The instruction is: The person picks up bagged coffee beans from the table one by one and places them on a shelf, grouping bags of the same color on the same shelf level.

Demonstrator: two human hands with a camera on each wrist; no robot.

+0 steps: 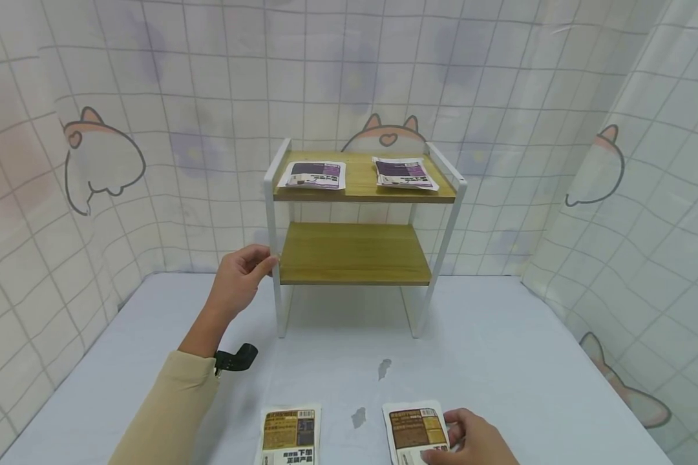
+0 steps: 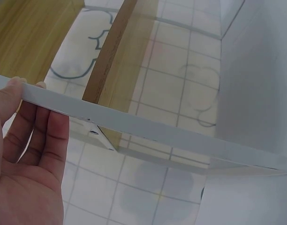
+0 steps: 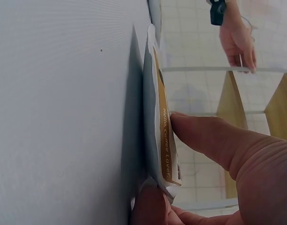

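My left hand [image 1: 240, 278] grips the white left upright [image 1: 271, 226] of a two-tier wooden shelf rack. In the left wrist view, the thumb and fingers [image 2: 33, 133] lie on opposite sides of that white bar [image 2: 134, 124]. At the front right of the table, my right hand [image 1: 475, 440] pinches the right edge of a flat white pouch with a brown label [image 1: 417, 427]. Seen from the right wrist, the thumb [image 3: 204, 136] presses on its printed face while the other fingers are at its underside, partly hidden. The pouch [image 3: 163, 136] lies close over the white tabletop.
A second brown-labelled pouch [image 1: 289, 429] lies to the left on the white table [image 1: 500, 361]. Two groups of purple-labelled pouches, left [image 1: 314, 175] and right [image 1: 404, 173], lie on the top shelf [image 1: 357, 174]. Below is the lower shelf [image 1: 355, 255]. A checked curtain [image 1: 221, 97] hangs behind.
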